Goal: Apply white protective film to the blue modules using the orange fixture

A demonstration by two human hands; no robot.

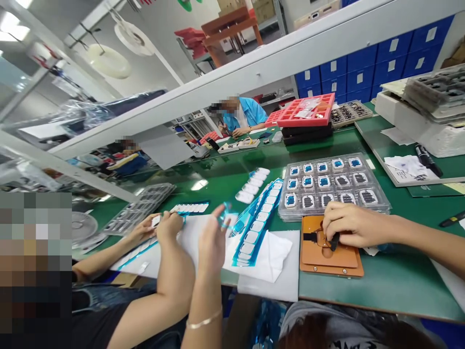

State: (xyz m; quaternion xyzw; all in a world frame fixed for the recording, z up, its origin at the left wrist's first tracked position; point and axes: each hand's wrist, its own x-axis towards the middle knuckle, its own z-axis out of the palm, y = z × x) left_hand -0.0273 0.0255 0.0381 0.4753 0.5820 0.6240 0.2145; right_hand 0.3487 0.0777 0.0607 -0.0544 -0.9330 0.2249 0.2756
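Observation:
My left hand (211, 237), with a bracelet at the wrist, is raised and blurred. Between its fingertips is a thin piece of clear and blue film (228, 220). My right hand (347, 227) rests over an orange fixture (308, 261), its fingers pinching a small black part (333, 241) at the fixture's centre. The exact shape of that part is hidden by the fingers. Just behind the fixture stands a clear plastic tray (286, 206) of small white-framed parts, some with blue film on them and others dark.
Blue strips (256, 225) of white-framed stickers lie on white cloth (278, 249). On the left, a co-worker's hands (169, 225) handle a small white piece. A red tray (308, 109) sits on black trays behind. A pen (452, 219) lies at the right.

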